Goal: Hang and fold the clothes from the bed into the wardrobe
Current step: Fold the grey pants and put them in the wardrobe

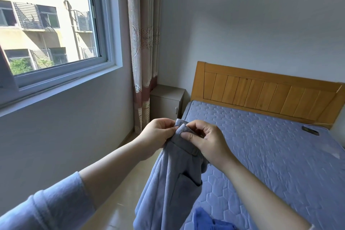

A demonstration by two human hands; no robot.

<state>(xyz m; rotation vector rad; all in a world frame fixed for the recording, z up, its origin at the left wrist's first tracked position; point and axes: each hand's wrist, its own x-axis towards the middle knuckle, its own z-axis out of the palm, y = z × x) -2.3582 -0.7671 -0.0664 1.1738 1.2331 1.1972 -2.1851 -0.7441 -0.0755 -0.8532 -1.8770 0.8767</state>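
Lower centre of frame: grey-blue soft-cloth trousers [168, 183] hang limp beside the quilted blue mattress [270, 145]. Both left hand [156, 134] and right hand [207, 142] pinch the waistband, fingers curled. Judged light and floppy; the waistband offers the firmest hold.

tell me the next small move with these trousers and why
Probably slide the hands apart along the top edge to spread it: both the left hand and right hand pinch the grey-blue trousers at one bunched spot, and the cloth hangs crumpled beside the bed.
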